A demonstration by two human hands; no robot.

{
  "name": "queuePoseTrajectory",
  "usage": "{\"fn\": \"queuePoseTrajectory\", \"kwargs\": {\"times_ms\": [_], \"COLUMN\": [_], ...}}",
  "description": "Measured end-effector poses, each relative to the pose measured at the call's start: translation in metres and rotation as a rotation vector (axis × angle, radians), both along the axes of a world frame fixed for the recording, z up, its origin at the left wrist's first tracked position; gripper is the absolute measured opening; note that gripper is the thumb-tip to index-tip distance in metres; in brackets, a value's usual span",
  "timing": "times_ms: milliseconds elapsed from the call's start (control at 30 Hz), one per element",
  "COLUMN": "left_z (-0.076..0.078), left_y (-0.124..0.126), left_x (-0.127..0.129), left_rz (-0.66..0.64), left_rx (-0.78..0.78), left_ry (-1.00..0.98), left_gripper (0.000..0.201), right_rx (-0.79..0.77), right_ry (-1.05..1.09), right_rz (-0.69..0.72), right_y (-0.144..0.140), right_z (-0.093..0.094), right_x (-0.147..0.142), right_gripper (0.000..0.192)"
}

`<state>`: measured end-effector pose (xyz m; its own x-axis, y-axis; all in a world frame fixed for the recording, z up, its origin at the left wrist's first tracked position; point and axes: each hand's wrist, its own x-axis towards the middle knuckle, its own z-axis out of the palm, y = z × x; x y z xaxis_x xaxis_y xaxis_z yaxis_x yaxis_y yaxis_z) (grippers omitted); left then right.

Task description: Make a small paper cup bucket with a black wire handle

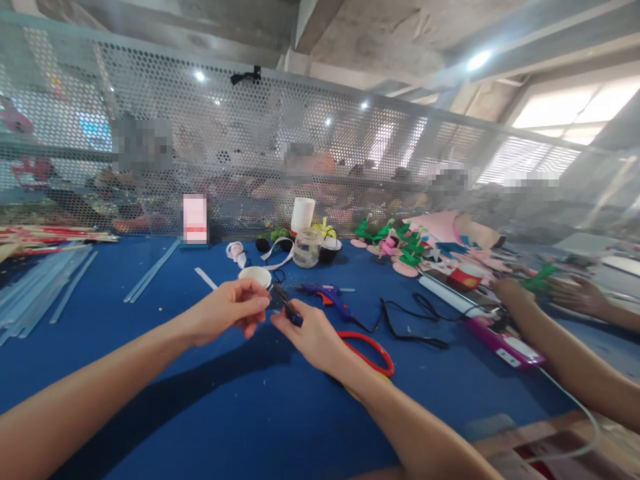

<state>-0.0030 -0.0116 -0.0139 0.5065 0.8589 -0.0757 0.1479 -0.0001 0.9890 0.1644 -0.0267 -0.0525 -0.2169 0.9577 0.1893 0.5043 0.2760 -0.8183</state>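
My right hand point(314, 333) is wrapped round a dark-handled tool point(293, 312) that looks like small pliers or cutters, its tip pointing toward my left hand. Fingers pinched, my left hand point(234, 308) is just to the left of that tip; whatever it holds is too small to make out. Behind my left hand stands a white round dish point(256, 275), partly covered by the fingers. A blue glue gun point(327, 297) lies just beyond my right hand. A red ring point(373, 350) rests on the blue table point(200, 413) beside my right wrist.
Clear glue sticks point(45, 287) lie at left. A glass jar point(307, 248), white ribbon point(280, 250) and white roll point(303, 215) stand ahead. Green craft plants point(413, 250) are to the right. A black cord point(415, 327) runs near a purple power strip point(505, 343). A co-worker's hands point(515, 297) work at right.
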Motion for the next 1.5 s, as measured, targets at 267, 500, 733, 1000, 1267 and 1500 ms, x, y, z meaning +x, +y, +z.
{"fn": "queuePoseTrajectory", "kwargs": {"times_ms": [267,500,733,1000,1267,1500], "left_z": [-0.009,-0.007,-0.004,-0.004,-0.004,-0.002], "left_y": [-0.003,-0.002,-0.002,-0.001,0.0,-0.001], "left_x": [0.011,0.01,0.01,0.008,0.007,0.008], "left_rz": [0.193,0.14,0.129,0.128,0.122,0.21], "left_rx": [0.133,-0.146,-0.243,-0.253,-0.222,0.117], "left_ry": [-0.009,-0.221,-0.275,-0.277,-0.214,-0.017], "left_gripper": [0.019,0.024,0.02,0.02,0.019,0.022], "right_rx": [-0.013,0.006,0.0,-0.007,-0.001,0.004], "right_ry": [-0.065,-0.067,-0.032,-0.063,-0.075,-0.068], "right_rz": [0.014,0.046,0.073,0.092,0.092,0.084], "right_y": [-0.003,0.0,0.002,0.001,0.002,0.003], "right_z": [-0.001,-0.001,-0.003,0.001,0.002,0.001], "right_x": [-0.002,0.004,0.006,0.007,0.007,0.008], "right_gripper": [0.026,0.033,0.038,0.036,0.035,0.035]}}
